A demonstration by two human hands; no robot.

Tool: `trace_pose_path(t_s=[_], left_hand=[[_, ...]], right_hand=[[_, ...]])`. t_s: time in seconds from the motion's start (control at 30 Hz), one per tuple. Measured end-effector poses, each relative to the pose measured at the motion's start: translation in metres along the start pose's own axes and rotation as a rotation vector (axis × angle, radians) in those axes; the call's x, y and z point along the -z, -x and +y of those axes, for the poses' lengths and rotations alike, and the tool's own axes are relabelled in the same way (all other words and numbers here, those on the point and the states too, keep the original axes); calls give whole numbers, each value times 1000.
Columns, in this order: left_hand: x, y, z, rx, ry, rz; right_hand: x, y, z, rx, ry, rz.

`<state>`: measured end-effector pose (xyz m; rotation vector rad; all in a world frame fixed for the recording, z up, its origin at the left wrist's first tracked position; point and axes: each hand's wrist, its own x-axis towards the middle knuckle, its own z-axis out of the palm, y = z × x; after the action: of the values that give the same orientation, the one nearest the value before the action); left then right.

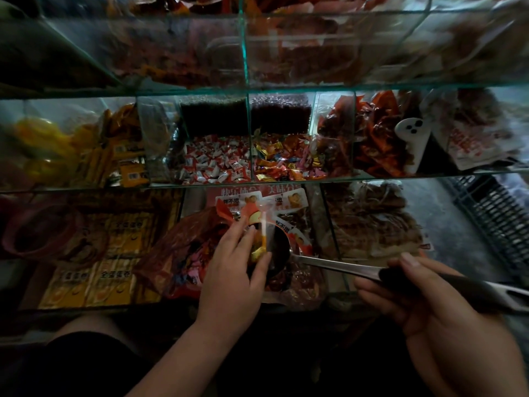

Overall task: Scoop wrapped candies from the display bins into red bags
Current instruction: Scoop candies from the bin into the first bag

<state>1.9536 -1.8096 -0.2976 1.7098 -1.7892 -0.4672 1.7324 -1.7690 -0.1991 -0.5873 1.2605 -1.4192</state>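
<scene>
Left hand (234, 267): thumb and fingers pinch a small clear packet (261, 233). The packet shows orange and yellow inside and has a white stripe down its side. It is held just over the dark bowl of a metal ladle (343, 267).

Right hand (429, 308): fingers curled round the ladle's dark handle, thumb laid along the top. The shaft runs left to the bowl, which sits in the front row of bins. Bowl contents too dark to tell.

Red bag (183, 250): thin, translucent and crumpled. It lies in the front row, touching the left hand on its left side. Pink and orange wrapped pieces show through it.

Row behind, split by glass dividers (251, 156):
- One compartment holds red-and-white wrapped candies (217, 164).
- The next compartment to the right holds foil candies (283, 161) in gold, orange and blue.
- Further right, a white scoop (412, 138) with three holes stands among red packs.

Writing:
- Yellow packs (114, 276), front left: "全蛋" legible, the rest blurred.
- Red card (282, 190) behind the packet: "美味分" readable in part.
</scene>
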Motion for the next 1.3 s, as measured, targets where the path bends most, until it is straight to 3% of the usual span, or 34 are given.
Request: trace_pose_path(t_s=[0.4, 0.67, 0.9, 1.0, 1.17, 1.3], left_hand=[[-7, -56, 17, -216, -117, -37], [-13, -114, 29, -260, -135, -43], [-23, -190, 47, -191, -38, -123], [-22, -204, 53, -49, 62, -41], [-13, -158, 45, 1, 174, -9], [6, -99, 24, -89, 165, 39]], right_hand=[[-11, -21, -14, 14, -128, 39], [-38, -49, -19, -30, -242, 97], [-59, -92, -15, 71, -347, 117], [-76, -122, -6, 212, -151, 68], [-77, -155, 12, 869, 664, -100], [-66, -148, 14, 1041, 841, -122]])
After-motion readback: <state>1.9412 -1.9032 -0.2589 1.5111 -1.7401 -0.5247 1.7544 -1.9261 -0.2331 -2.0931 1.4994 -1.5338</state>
